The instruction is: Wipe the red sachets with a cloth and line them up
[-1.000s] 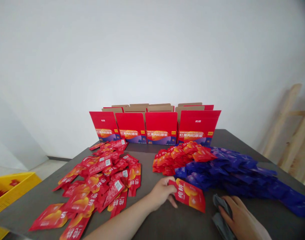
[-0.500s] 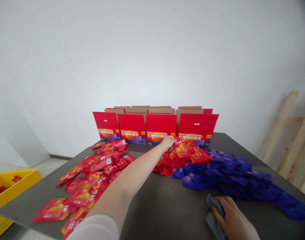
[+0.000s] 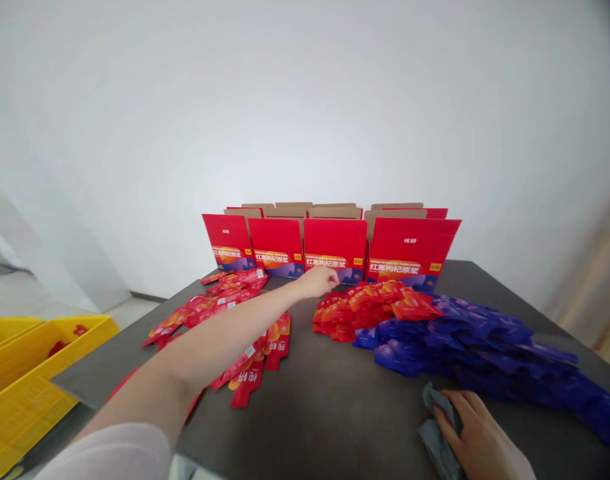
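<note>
My left hand (image 3: 321, 282) is stretched out over the table, just left of a pile of red pouches (image 3: 375, 303) and in front of the red cartons. Its fingers are curled in, and no pouch shows in them. My right hand (image 3: 477, 427) rests near the front right of the table, closed on a grey cloth (image 3: 442, 440). Beyond it lies a long heap of dark blue pouches (image 3: 485, 347), touching the red pile. More red pouches (image 3: 247, 380) are scattered at the left, partly hidden under my left forearm.
Open red cartons (image 3: 335, 233) stand in rows at the back of the dark table (image 3: 305, 413), against a white wall. On the left, below table height, is a yellow crate (image 3: 29, 387) with some red things inside. Blurred wooden pieces (image 3: 595, 287) lean at the right.
My left hand has let go of the red pouch on the pile and drawn back slightly left. The right hand still grips the cloth. The whole view has shifted a little.
</note>
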`<move>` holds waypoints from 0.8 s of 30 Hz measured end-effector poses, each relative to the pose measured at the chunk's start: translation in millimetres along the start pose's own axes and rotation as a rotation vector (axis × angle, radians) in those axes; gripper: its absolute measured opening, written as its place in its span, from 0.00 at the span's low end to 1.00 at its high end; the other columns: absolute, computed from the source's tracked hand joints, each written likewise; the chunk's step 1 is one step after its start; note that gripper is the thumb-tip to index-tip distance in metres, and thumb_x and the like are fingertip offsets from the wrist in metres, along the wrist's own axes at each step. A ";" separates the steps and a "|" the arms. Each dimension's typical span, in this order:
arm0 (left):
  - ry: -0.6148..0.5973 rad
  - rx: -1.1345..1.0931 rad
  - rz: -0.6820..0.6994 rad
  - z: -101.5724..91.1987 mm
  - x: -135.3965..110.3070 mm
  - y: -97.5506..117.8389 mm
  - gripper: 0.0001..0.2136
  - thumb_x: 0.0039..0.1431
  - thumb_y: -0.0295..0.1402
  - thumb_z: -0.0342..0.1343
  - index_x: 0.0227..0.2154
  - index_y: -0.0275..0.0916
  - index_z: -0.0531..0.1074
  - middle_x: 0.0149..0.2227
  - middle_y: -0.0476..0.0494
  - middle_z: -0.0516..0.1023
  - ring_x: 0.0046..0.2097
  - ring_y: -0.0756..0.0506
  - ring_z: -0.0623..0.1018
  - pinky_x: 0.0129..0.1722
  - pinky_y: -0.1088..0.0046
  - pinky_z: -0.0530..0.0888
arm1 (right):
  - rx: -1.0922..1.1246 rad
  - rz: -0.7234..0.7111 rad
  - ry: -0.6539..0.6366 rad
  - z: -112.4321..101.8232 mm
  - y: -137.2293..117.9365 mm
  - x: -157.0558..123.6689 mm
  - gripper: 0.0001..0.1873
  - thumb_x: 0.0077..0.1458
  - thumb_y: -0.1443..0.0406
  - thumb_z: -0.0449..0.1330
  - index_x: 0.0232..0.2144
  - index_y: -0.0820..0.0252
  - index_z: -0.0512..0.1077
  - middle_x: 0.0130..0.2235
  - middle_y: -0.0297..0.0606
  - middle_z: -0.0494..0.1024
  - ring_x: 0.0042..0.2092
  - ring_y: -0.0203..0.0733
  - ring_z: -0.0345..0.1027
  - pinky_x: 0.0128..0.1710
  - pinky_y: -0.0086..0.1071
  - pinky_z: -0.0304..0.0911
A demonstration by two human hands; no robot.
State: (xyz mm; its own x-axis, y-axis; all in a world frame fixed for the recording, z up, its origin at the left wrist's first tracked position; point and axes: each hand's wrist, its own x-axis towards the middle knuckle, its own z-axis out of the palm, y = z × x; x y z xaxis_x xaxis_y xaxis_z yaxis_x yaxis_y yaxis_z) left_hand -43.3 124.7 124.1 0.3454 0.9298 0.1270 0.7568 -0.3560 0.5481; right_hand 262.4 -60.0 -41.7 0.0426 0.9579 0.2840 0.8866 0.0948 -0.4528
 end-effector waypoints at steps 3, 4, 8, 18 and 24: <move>-0.191 0.221 -0.126 -24.7 -34.1 -32.5 0.14 0.61 0.38 0.55 0.46 0.35 0.70 0.47 0.41 0.72 0.46 0.42 0.74 0.46 0.60 0.73 | 0.007 -0.034 0.013 0.7 2.3 0.1 0.18 0.58 0.52 0.47 0.43 0.54 0.67 0.45 0.42 0.72 0.42 0.44 0.72 0.43 0.39 0.64; -0.250 0.290 -0.165 -29.5 -46.1 -41.6 0.16 0.55 0.38 0.61 0.44 0.35 0.72 0.46 0.41 0.74 0.46 0.41 0.74 0.47 0.60 0.72 | 0.002 -0.031 0.019 0.8 2.6 0.3 0.18 0.58 0.52 0.47 0.43 0.53 0.68 0.45 0.42 0.72 0.42 0.44 0.72 0.42 0.39 0.65; -0.366 0.476 -0.239 -23.3 -88.8 -60.6 0.34 0.35 0.40 0.71 0.49 0.35 0.71 0.50 0.31 0.73 0.53 0.29 0.71 0.53 0.52 0.66 | 0.006 0.005 0.002 -0.6 1.9 1.5 0.19 0.57 0.50 0.47 0.42 0.52 0.69 0.44 0.41 0.73 0.41 0.45 0.73 0.41 0.39 0.66; -0.301 0.339 0.157 49.4 -157.0 -29.9 0.46 0.45 0.45 0.63 0.64 0.31 0.50 0.65 0.31 0.51 0.65 0.36 0.55 0.62 0.61 0.56 | -0.017 -0.030 0.020 -1.6 4.2 1.0 0.21 0.57 0.50 0.47 0.44 0.54 0.68 0.45 0.42 0.73 0.43 0.45 0.72 0.45 0.39 0.65; -0.225 0.440 0.022 45.4 -171.8 -24.6 0.26 0.43 0.45 0.64 0.44 0.34 0.71 0.49 0.35 0.70 0.52 0.35 0.68 0.53 0.58 0.65 | -0.027 -0.082 0.047 -2.2 3.3 0.5 0.20 0.57 0.51 0.47 0.43 0.54 0.69 0.44 0.42 0.73 0.43 0.44 0.72 0.46 0.37 0.65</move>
State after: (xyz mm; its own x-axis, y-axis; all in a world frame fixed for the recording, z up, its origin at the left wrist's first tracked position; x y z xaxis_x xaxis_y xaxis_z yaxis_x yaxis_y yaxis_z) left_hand -96.0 -30.5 51.2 0.4384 0.8957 -0.0737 0.8939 -0.4260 0.1398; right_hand 266.4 -59.8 -41.2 -0.0096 0.9334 0.3587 0.8999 0.1645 -0.4040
